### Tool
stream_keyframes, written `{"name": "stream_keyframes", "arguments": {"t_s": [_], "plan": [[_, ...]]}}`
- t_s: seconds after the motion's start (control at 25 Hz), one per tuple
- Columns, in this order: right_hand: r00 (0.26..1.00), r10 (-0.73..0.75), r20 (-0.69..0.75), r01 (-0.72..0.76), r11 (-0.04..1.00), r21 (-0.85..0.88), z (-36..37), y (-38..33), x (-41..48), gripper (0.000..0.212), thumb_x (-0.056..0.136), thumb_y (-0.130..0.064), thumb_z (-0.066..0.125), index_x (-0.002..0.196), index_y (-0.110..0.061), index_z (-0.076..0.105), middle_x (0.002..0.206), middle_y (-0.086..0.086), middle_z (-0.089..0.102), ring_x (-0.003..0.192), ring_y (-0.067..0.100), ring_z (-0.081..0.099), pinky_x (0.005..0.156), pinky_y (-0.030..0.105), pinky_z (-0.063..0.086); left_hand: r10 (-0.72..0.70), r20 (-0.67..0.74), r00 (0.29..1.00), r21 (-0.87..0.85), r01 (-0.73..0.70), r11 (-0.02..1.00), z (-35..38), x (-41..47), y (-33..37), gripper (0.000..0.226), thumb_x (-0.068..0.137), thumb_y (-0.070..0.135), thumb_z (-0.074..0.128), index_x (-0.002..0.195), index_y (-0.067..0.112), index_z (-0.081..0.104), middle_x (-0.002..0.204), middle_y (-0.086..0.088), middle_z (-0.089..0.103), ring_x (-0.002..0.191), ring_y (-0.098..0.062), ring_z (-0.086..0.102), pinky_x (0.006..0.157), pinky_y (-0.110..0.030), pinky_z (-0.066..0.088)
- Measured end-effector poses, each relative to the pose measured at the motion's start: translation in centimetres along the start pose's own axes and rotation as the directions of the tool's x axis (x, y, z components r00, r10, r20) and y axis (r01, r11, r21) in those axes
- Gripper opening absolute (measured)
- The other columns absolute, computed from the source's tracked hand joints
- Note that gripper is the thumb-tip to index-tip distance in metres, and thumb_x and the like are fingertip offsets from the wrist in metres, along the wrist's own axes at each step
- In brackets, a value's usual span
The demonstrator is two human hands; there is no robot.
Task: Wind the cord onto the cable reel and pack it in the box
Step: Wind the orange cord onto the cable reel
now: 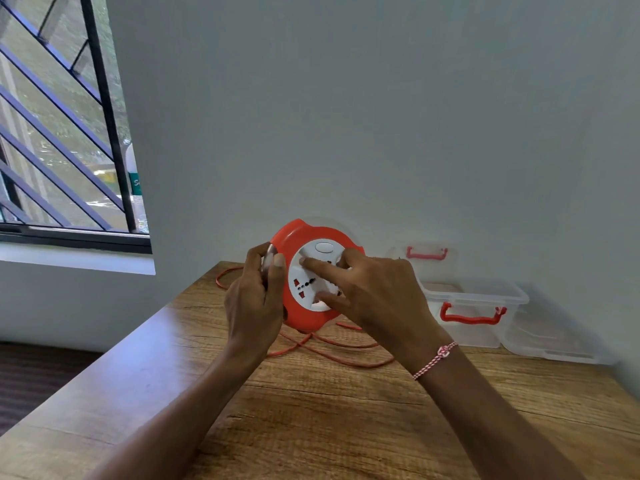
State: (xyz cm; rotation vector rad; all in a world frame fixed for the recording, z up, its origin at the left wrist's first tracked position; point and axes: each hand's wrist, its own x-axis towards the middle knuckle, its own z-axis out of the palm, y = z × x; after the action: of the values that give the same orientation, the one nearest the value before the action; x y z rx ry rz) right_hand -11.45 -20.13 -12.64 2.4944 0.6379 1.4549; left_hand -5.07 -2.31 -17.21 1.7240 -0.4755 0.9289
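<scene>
Two hands on one reel (300, 237), held up above a table (329, 427), face tilted toward the camera. Round, glossy orange plastic with a wavy, lobed rim. In the middle a white disc with dark socket holes, small red inserts and an oval white button near the top. Behind it a plain, matt grey wall (381, 116).

Left hand (252, 299) clamped on the left rim: thumb laid across the front edge, fingers wrapped round behind, forearm rising from bottom left. Right hand (377, 299) spread flat-fingered on the white disc, gripping nothing: index finger straight, tip pressed near the disc's upper left. Thumb straight along the lower edge, another finger bent at the upper right. On the right wrist a thin braided bracelet (438, 356), pink and white.

Below the reel, thin orange cord (363, 365) lying loose in wide loops on the table, not yet wound on. One more loop past the left hand, near the far edge.

Table of brown wood grain with dark streaks, long edge running off to the left. At the back right, by the wall, a clear plastic box (478, 336): rectangular, open-topped, red handle on its front. Behind it a clear lid (426, 254) with a red handle, leaning on the wall. To the right a second clear piece (554, 344), lying flat. Far left, a window (52, 133) with dark diagonal bars.
</scene>
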Motion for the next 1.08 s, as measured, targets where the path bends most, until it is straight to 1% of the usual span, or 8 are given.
{"name": "stream_keyframes", "arguments": {"t_s": [0.12, 0.2, 0.28, 0.36, 0.44, 0.56, 0.92, 1.08], "plan": [[0.961, 0.275, -0.014, -0.270, 0.950, 0.157, 0.1, -1.7, 0.5, 0.064, 0.083, -0.067, 0.070, 0.125, -0.019, 0.065, 0.091, 0.005, 0.079, 0.064, 0.023, 0.075, 0.054, 0.030, 0.062, 0.052, -0.007, 0.999, 0.017, -0.051, 0.999, 0.1, -0.3, 0.2, 0.028, 0.105, 0.065, 0.031, 0.120, 0.047, 0.045, 0.083, 0.020, 0.069, 0.073, -0.006, 0.073, 0.058, -0.038, 0.064], [0.807, 0.577, 0.126, -0.578, 0.730, 0.365, 0.6, -2.7, 0.9, 0.064, 0.082, -0.076, 0.060, 0.117, -0.023, 0.056, 0.091, -0.005, 0.071, 0.067, 0.014, 0.073, 0.052, 0.026, 0.061, 0.057, 0.000, 0.998, 0.001, -0.057, 0.998, 0.2, -0.5, 0.5, 0.034, 0.104, 0.069, 0.028, 0.121, 0.045, 0.046, 0.089, 0.026, 0.070, 0.078, 0.001, 0.072, 0.056, -0.027, 0.063], [0.676, 0.687, 0.266, -0.716, 0.529, 0.455, 0.8, -2.8, 1.1, 0.059, 0.084, -0.076, 0.060, 0.115, -0.026, 0.053, 0.097, -0.007, 0.071, 0.071, 0.010, 0.072, 0.055, 0.023, 0.061, 0.031, 0.000, 1.000, -0.005, -0.031, 0.999, 0.4, -0.6, 0.4, 0.036, 0.104, 0.064, 0.032, 0.122, 0.038, 0.048, 0.083, 0.020, 0.069, 0.077, 0.001, 0.073, 0.058, -0.033, 0.065], [0.784, 0.599, 0.159, -0.606, 0.687, 0.400, 0.4, -2.0, 0.8, 0.054, 0.086, -0.070, 0.063, 0.115, -0.025, 0.057, 0.098, -0.004, 0.075, 0.069, 0.010, 0.071, 0.056, 0.016, 0.055, -0.008, -0.014, 1.000, -0.012, 0.008, 1.000, 0.4, -0.5, 0.4, 0.034, 0.104, 0.060, 0.033, 0.121, 0.036, 0.049, 0.082, 0.019, 0.068, 0.074, -0.001, 0.074, 0.058, -0.042, 0.065], [0.947, 0.322, 0.009, -0.314, 0.914, 0.256, 0.0, -0.9, 0.5, 0.050, 0.088, -0.060, 0.069, 0.120, -0.024, 0.058, 0.107, 0.000, 0.074, 0.073, 0.016, 0.073, 0.058, 0.020, 0.056, -0.041, -0.027, 0.999, -0.019, 0.041, 0.999, 0.2, -0.1, 0.2, 0.029, 0.104, 0.059, 0.034, 0.118, 0.040, 0.049, 0.081, 0.016, 0.068, 0.069, -0.008, 0.074, 0.059, -0.049, 0.065], [0.997, 0.023, 0.070, -0.027, 0.998, 0.051, -0.2, 0.2, 0.3, 0.056, 0.085, -0.047, 0.080, 0.133, -0.026, 0.060, 0.124, 0.009, 0.068, 0.084, 0.028, 0.076, 0.057, 0.037, 0.061, -0.079, -0.009, 0.997, -0.047, 0.079, 0.996, -0.3, 0.5, 0.0, 0.021, 0.104, 0.059, 0.036, 0.113, 0.046, 0.050, 0.078, 0.018, 0.070, 0.071, -0.007, 0.075, 0.058, -0.047, 0.065], [0.993, 0.010, 0.117, -0.005, 0.999, -0.048, 0.2, 0.1, 0.1, 0.066, 0.087, -0.053, 0.075, 0.147, -0.031, 0.055, 0.107, 0.013, 0.078, 0.075, 0.030, 0.077, 0.060, 0.038, 0.061, -0.074, 0.086, 0.994, -0.061, 0.079, 0.995, -0.1, 0.4, -0.1, 0.043, 0.099, 0.065, 0.036, 0.121, 0.032, 0.053, 0.083, 0.018, 0.073, 0.072, -0.003, 0.077, 0.058, -0.035, 0.066], [0.938, 0.343, 0.047, -0.346, 0.922, 0.175, 0.4, -1.5, 0.6, 0.071, 0.085, -0.075, 0.059, 0.133, -0.023, 0.063, 0.100, 0.004, 0.080, 0.073, 0.022, 0.076, 0.058, 0.026, 0.058, -0.021, 0.048, 0.999, -0.043, 0.023, 0.999, 0.0, 0.1, 0.2, 0.036, 0.103, 0.063, 0.034, 0.119, 0.035, 0.051, 0.079, 0.014, 0.070, 0.070, -0.006, 0.074, 0.054, -0.037, 0.064]]}}
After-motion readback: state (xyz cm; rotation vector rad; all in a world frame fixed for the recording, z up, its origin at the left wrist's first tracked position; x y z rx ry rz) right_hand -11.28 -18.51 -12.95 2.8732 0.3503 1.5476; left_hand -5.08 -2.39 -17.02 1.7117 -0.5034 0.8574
